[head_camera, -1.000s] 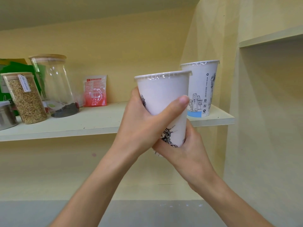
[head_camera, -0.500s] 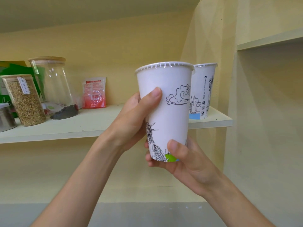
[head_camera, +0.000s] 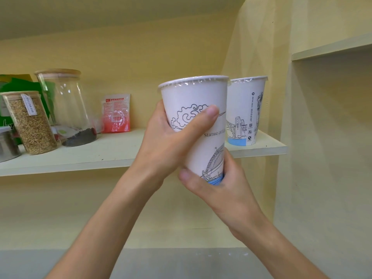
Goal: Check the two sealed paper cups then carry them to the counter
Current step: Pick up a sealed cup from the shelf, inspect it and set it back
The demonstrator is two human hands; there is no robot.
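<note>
The left hand (head_camera: 171,146) wraps the mid wall of a tall white paper cup w/ black line drawings and a clear film seal (head_camera: 198,125), thumb laid across the front over a cloud sketch, the other fingers hidden behind. The right hand (head_camera: 223,190) cups the same cup's base from below and the right side, thumb pressed on the lower front next to a blue patch by the bridge drawing. Both hands are closed on this 1 cup, which is held upright w/ a slight tilt, in the air in front of the shelf's right half, not resting on anything. Printed text "Statue of" shows on its wall.

A 2nd white paper cup w/ film seal and a blue band at the bottom (head_camera: 246,111) stands upright near the right end of the pale wooden shelf (head_camera: 112,152), just behind the held cup and partly covered by it.

Toward the back middle of the shelf a red-and-white plastic sachet (head_camera: 116,113) leans on the yellow wall. Left of it stands a clear glass jar w/ wooden lid and dark leaves at the bottom (head_camera: 64,109); nearer the left front edge, a smaller glass jar of tan grain w/ a paper label (head_camera: 30,121). A metal tin (head_camera: 8,146) is cut off at the left edge, green packaging (head_camera: 18,85) behind.
</note>
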